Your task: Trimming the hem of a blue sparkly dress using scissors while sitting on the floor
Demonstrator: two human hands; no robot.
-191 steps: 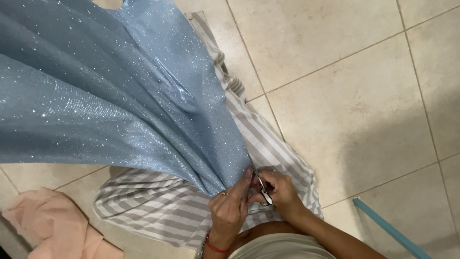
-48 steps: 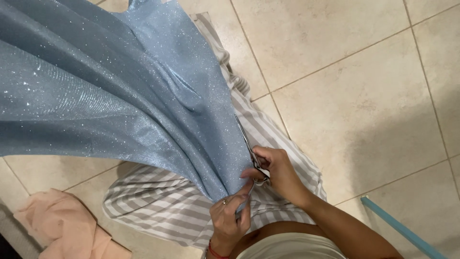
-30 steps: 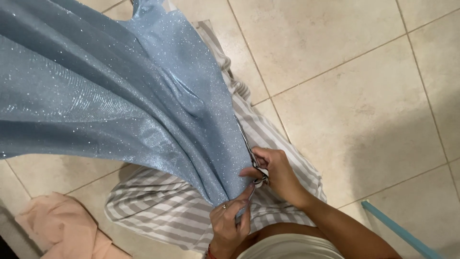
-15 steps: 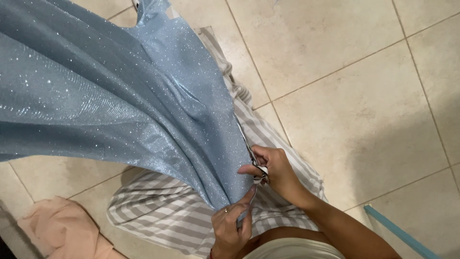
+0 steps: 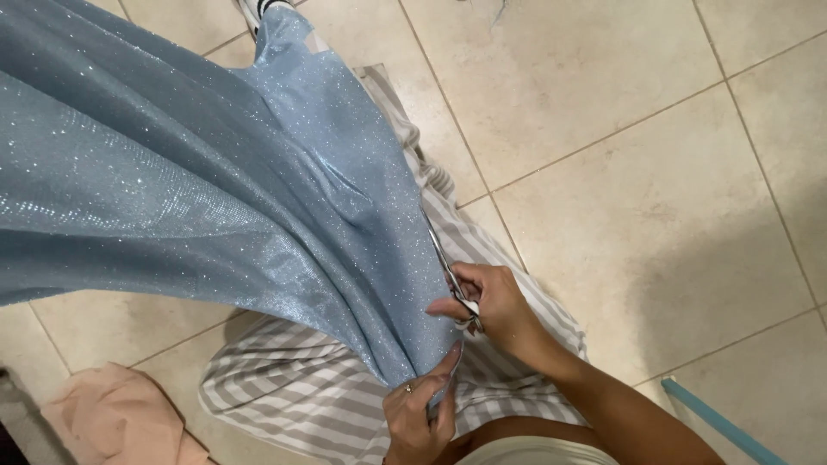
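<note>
A large sheet of glittery light blue fabric (image 5: 198,181) hangs across the left half of the view, narrowing toward my hands. My right hand (image 5: 495,308) grips a pair of metal scissors (image 5: 448,271), whose blades point up along the fabric's right edge. My left hand (image 5: 422,413) pinches the lower tip of the blue fabric, just below the scissors. A ring shows on one finger of that hand.
A grey and white striped cloth (image 5: 301,387) lies on the beige tiled floor (image 5: 620,155) under the blue fabric. A pink cloth (image 5: 112,422) sits at the lower left. A thin blue bar (image 5: 715,422) crosses the lower right corner.
The scissors have worked a little further up the fabric's edge. My left hand has shifted lower on the fabric tip, and the view has drifted slightly.
</note>
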